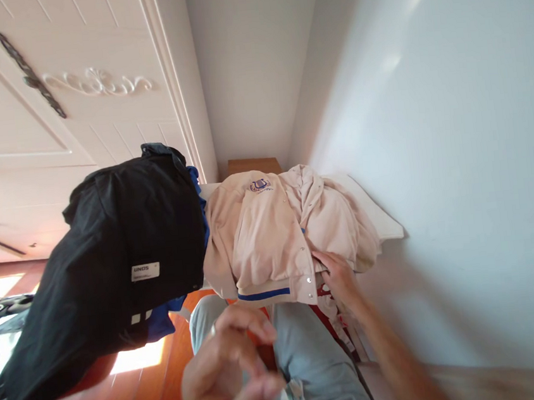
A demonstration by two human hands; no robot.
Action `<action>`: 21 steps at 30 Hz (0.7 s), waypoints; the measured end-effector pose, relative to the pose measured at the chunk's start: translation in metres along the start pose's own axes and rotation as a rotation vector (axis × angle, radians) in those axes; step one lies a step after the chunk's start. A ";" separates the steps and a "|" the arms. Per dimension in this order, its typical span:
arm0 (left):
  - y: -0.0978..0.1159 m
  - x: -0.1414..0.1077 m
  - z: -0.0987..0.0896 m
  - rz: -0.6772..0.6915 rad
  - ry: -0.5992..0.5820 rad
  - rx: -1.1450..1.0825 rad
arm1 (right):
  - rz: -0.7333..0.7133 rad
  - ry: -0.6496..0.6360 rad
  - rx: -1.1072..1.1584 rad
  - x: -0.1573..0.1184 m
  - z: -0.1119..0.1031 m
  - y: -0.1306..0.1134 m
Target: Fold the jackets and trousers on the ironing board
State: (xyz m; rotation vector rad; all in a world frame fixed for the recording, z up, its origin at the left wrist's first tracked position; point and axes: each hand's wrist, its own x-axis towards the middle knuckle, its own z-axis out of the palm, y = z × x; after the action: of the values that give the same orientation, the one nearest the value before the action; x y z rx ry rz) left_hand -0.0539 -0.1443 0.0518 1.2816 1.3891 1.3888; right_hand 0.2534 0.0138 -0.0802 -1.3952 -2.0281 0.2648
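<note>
Wall (471, 140): it is seen pale on the right; at left, a white cupboard (121, 129) is placed.
Board (384, 221): it is mostly covered.
Beige jacket (261, 239): it is spread on the board, with its snaps upward.
Black clothing (153, 205): it is heaped beside the jacket, and part of the floor (171, 375) is hidden.
Left hand (218, 370): it is raised, thumb and forefinger curved and apart.
Right hand (341, 278): it is placed at the jacket's lower edge, arm stretched; whether cloth is pinched cannot be told.
</note>
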 end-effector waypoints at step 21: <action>-0.167 0.046 0.180 -0.760 0.334 -0.598 | 0.449 0.235 0.608 -0.015 -0.055 -0.012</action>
State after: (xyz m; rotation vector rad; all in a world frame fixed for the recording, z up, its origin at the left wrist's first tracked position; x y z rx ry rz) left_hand 0.0917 -0.0454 -0.1254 0.0991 1.3131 1.3292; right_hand 0.2812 -0.0150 -0.0377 -1.3765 -1.2688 0.7969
